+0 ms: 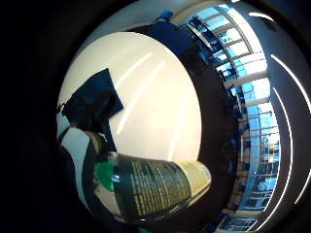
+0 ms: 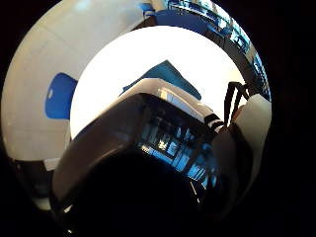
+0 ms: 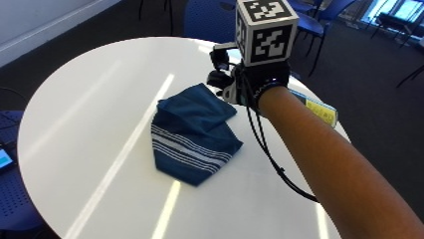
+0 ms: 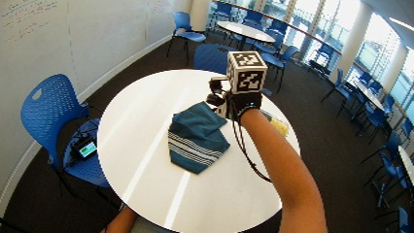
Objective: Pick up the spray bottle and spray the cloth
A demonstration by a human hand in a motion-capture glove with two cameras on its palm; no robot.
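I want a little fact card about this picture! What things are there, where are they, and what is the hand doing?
table: round and white
cloth: dark blue with white stripes, crumpled, lying on the table near its middle
spray bottle: yellow-labelled body close against the gloved palm, beside the cloth; dark label and green part in the little finger side palm view
right hand: black glove, raised at the far edge of the cloth; whether the fingers grip the bottle cannot be seen
chairs: blue, around the table
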